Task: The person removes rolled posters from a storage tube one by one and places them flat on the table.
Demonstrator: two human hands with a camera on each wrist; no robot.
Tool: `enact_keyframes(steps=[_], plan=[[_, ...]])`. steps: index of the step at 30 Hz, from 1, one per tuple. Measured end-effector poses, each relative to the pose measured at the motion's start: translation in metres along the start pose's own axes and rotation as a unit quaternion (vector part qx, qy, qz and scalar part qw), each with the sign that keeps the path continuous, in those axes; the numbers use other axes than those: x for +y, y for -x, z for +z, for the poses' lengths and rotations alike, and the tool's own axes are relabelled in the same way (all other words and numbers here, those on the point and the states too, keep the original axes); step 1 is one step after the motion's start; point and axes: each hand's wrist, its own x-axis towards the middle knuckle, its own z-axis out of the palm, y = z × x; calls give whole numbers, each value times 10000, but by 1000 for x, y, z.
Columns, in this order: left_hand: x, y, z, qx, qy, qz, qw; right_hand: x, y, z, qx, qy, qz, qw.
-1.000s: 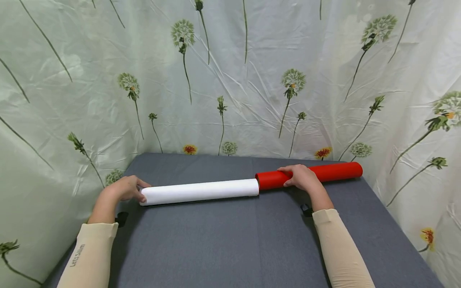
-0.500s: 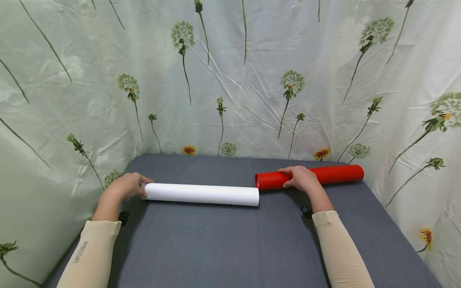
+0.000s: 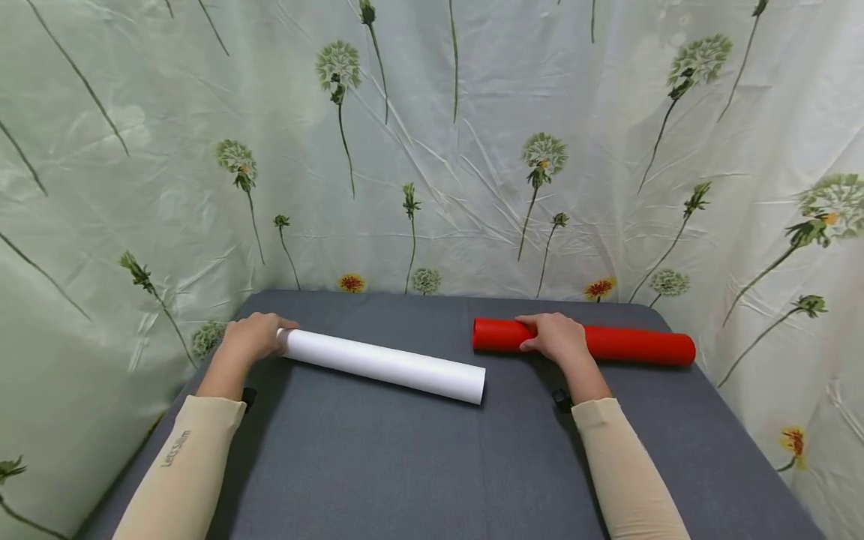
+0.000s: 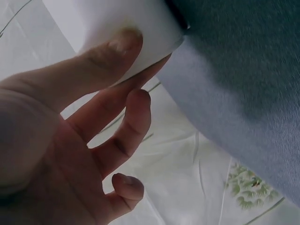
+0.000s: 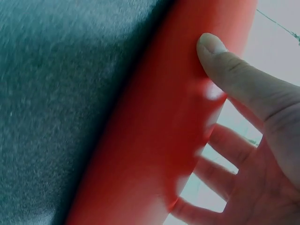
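Observation:
A long white roll [image 3: 385, 367] lies aslant on the dark grey table, its right end nearer the person than its left. My left hand [image 3: 256, 335] pinches its left end. In the left wrist view the thumb [image 4: 125, 43] presses on the white surface, a finger lies behind it, and the other fingers are loosely bent. To the right, a red roll [image 3: 637, 345] lies farther back, with a dark opening at its left end. My right hand [image 3: 556, 336] grips it left of its middle; in the right wrist view the thumb [image 5: 213, 51] is on the near side and the fingers reach behind.
The grey tabletop [image 3: 378, 465] runs toward the person. Behind and at both sides hangs a pale curtain [image 3: 432, 150] with dandelion prints, close to the table's back edge. The red roll's right end is near the right table edge.
The white roll has turned: its left end moved away and right, its right end came nearer. The red roll's right end also swung nearer. The rolls' facing ends, earlier touching or nearly so, are apart.

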Motion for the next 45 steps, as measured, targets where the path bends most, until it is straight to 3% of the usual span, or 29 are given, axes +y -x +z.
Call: enact_keyframes(steps=[9,24,29,36,40,45], plan=[[5,-11,9,400,-222,139,9989,-14,2,4,54,82,196,9998],[15,-28,12,442,-347,-8,9984,-35,0,1,-168,295,524,9980],[18,-30,13,497,-426,-57,9978,-38,-1,1,-160,397,584,9974],[30,-26,15,654,-872,-60,9940,-38,-1,0,-168,362,660,9970],[49,-20,15,880,-862,258,9921,-36,-1,-2,-149,349,684,9969],[83,-17,20,917,-537,1189,9872,-34,0,-5,-135,343,727,9967]])
